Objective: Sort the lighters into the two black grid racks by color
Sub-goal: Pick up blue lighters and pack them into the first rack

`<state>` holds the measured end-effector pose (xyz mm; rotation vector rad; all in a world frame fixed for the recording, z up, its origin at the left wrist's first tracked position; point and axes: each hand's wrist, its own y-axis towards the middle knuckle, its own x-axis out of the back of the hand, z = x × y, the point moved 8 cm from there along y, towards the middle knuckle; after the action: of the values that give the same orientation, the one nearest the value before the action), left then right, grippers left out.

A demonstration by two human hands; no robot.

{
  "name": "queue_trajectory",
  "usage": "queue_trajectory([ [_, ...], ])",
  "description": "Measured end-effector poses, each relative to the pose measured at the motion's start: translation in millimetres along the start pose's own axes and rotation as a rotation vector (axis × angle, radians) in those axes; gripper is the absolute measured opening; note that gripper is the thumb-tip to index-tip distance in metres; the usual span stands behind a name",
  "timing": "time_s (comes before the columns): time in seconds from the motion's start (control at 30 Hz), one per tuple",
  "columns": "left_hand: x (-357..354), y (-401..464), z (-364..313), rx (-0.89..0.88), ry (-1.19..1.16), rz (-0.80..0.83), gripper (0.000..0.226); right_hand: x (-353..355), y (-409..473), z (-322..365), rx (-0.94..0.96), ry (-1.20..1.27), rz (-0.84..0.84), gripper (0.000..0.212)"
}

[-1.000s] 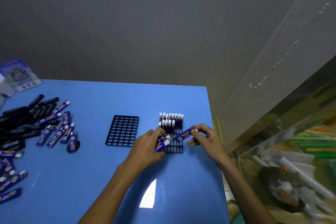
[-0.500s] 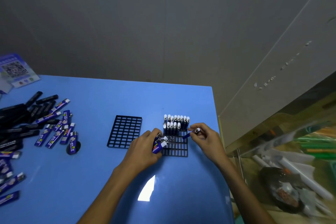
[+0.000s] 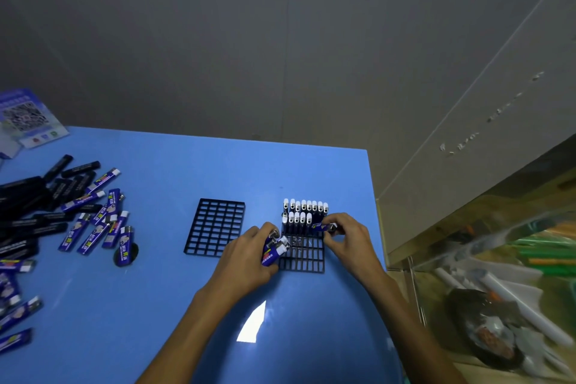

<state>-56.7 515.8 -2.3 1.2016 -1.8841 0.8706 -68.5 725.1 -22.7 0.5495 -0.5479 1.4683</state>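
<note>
Bright blue flat tabletop (image 3: 174,305) takes up the near-left of the view, grey wall behind it, and a clear-sided bin of blurred clutter (image 3: 498,305) sits off its right edge. Far-left corner of the table: a pale printed card with a QR code (image 3: 26,117). Left side: a loose heap of black lighters (image 3: 28,212) lying flat, and just right of and near to it a scatter of blue labelled lighters with white caps (image 3: 93,227), more of them running down the near-left edge. One blue lighter sits on a small dark round patch (image 3: 126,254); can't tell what the patch is. Centre: the left black plastic grid rack (image 3: 215,227), lying flat, no lighters in its cells. Just right of it, apart from it, the right black plastic grid rack (image 3: 304,256) holds blue lighters standing upright, white caps up (image 3: 304,212), filling its far two rows; the near rows are open cells. Left hand (image 3: 249,259) is curled around a small bundle of blue lighters (image 3: 274,249), metal tops pointing toward the right rack, at that rack's left near edge. Right hand (image 3: 349,240) pinches a single blue lighter (image 3: 324,226) between thumb and fingertips, held roughly level, tilted, at the right end of the second row of standing lighters. Can't tell whether it touches them or the rack. Both forearms enter from the near edge.
</note>
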Motion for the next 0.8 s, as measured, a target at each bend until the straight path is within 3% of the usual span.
queue_trajectory([
  [0.17,0.3,-1.0,1.9,0.006,-0.009,0.006,0.046,-3.9,1.7,0.4,0.034,0.041,-0.003,0.019],
  [0.37,-0.2,-2.0,4.5,0.008,-0.018,0.008,0.046,-3.0,-2.4,-2.0,-0.054,0.247,-0.058,0.033],
  [0.8,2.7,0.0,5.1,0.016,-0.012,0.006,0.045,-14.2,6.7,2.1,0.026,0.028,-0.024,0.028],
])
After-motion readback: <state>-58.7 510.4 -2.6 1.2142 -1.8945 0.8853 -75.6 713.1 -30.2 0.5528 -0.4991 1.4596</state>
